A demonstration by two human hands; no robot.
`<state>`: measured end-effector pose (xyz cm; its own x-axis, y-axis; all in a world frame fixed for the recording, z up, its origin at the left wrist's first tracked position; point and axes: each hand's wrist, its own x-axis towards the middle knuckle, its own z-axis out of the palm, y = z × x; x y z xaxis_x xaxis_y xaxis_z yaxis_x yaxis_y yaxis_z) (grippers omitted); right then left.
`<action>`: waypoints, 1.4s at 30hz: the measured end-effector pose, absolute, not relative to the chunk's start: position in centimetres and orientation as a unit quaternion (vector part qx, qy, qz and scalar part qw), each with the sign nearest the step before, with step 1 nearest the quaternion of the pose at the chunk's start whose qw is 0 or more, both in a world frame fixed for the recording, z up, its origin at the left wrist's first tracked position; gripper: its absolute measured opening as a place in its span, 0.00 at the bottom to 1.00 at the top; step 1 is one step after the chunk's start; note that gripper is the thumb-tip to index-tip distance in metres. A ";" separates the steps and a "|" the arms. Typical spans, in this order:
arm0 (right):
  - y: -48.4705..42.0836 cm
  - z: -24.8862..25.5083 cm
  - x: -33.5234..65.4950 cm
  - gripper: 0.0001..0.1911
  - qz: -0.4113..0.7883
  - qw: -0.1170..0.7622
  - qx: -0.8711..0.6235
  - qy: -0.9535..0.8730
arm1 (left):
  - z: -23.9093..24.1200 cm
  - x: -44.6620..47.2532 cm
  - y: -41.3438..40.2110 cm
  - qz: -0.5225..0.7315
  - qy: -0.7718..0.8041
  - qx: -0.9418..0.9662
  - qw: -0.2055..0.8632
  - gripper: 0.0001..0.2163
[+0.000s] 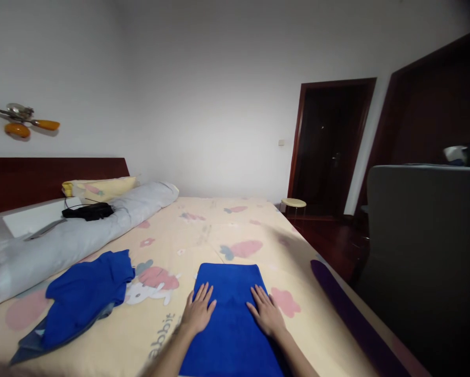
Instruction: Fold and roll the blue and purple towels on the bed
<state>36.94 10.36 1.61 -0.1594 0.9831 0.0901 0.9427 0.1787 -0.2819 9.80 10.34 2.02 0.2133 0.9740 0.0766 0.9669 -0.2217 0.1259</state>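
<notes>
A folded blue towel (229,293) lies flat on the bed (203,230) right in front of me. My left hand (198,310) rests palm down on the towel's left edge, fingers stretched out. My right hand (266,310) lies flat on its right part, fingers spread too. Neither hand holds anything. A second blue cloth (86,293) lies crumpled to the left, with a darker grey-blue piece under it.
A long grey bolster (81,230) runs along the bed's left side, with a black object (88,211) and a yellow pillow (101,187) by the headboard. A grey chair (423,246) stands right. A small stool (293,203) is near the dark doorway (329,146).
</notes>
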 end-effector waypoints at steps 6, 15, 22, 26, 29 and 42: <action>7.9 2.5 37.5 0.37 0.029 0.119 -0.695 -0.709 | 2.4 8.5 7.7 0.086 0.676 0.727 -0.090 0.25; 1.3 0.4 31.7 0.30 0.097 0.177 -0.518 -0.831 | -0.1 12.5 1.1 0.110 0.539 0.835 0.011 0.25; -1.0 -0.8 39.1 0.32 0.083 0.151 -0.569 -0.804 | -0.2 5.3 -1.7 0.114 0.526 0.842 -0.020 0.25; -2.3 -1.3 42.2 0.32 0.052 0.151 -0.572 -0.805 | -0.7 1.6 -2.6 0.150 0.462 0.870 -0.090 0.26; -2.6 -2.0 43.7 0.27 0.005 0.179 -0.518 -0.836 | -0.5 0.1 -3.2 0.171 0.396 0.891 -0.139 0.23; -2.7 -1.8 43.6 0.14 -0.209 0.270 -0.377 -0.861 | 2.1 1.2 -4.0 0.252 0.363 0.880 -0.173 0.26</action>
